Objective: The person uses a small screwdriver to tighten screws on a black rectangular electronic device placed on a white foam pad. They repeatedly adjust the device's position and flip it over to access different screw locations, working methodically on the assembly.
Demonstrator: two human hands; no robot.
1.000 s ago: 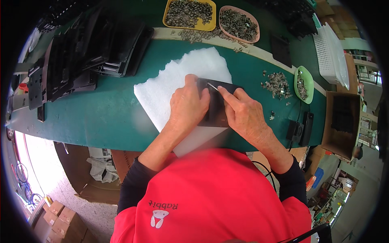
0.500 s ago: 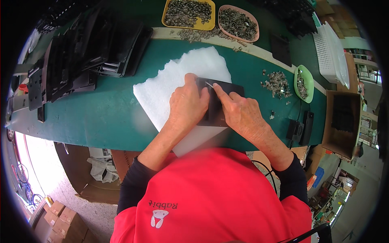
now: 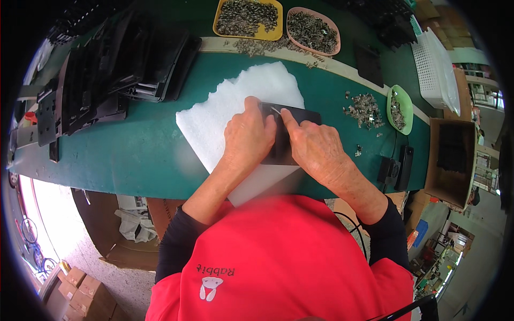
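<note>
A dark, flat rectangular panel [image 3: 305,115] lies on a white foam sheet [image 3: 209,119] in front of me. My left hand [image 3: 248,134] grips the panel's left side, its thumb along the dark face and its fingers toward the far left corner. My right hand [image 3: 317,145] is over the panel's right half, with the index finger stretched forward and the other fingers curled. At that fingertip a slim, bright metal piece [image 3: 275,110] points toward the far left corner. The rest of it is hidden under the hand, so its kind cannot be told.
Small metal clips fill a yellow tray [image 3: 218,28], a pink tray [image 3: 336,49] and a green bowl [image 3: 408,111]. A loose pile of clips [image 3: 365,110] lies right of the panel. Black plastic panels [image 3: 115,64] stand stacked at left. A black device [image 3: 405,163] sits near the right edge.
My right hand has shifted very slightly, its wrist a little to the left. The left hand and the panel stay in place.
</note>
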